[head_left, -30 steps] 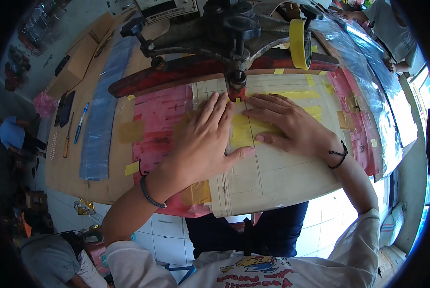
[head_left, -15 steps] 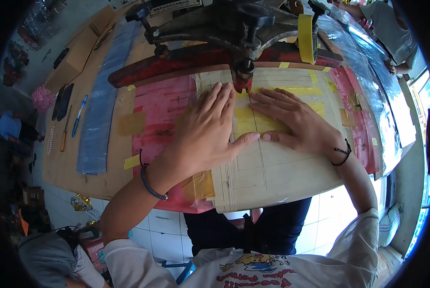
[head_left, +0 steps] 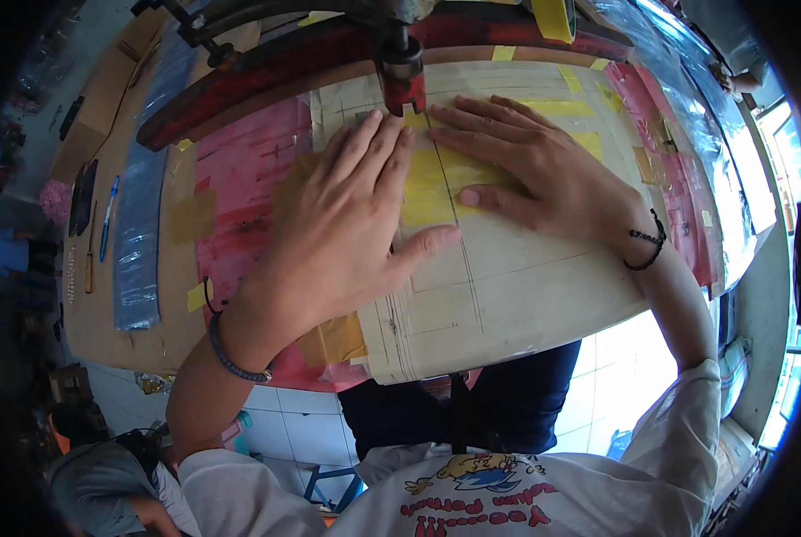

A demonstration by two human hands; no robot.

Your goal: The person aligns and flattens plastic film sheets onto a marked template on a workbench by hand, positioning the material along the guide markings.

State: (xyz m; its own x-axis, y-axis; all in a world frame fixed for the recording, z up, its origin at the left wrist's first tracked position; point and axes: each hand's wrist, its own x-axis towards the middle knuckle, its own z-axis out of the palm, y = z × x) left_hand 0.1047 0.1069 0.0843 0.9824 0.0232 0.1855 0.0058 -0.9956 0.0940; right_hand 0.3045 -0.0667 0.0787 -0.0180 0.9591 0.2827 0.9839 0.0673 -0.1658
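Where the right hand point(head_left: 552, 172) rests, pale board point(head_left: 530, 295) beneath

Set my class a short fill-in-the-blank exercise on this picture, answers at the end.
1. The left hand and right hand both have their palms facing ____.
2. The tape between the fingers of one and the other is ____ in colour.
3. Nearer to the pen is the person's ____ hand.

Missing words: down; yellow; left.
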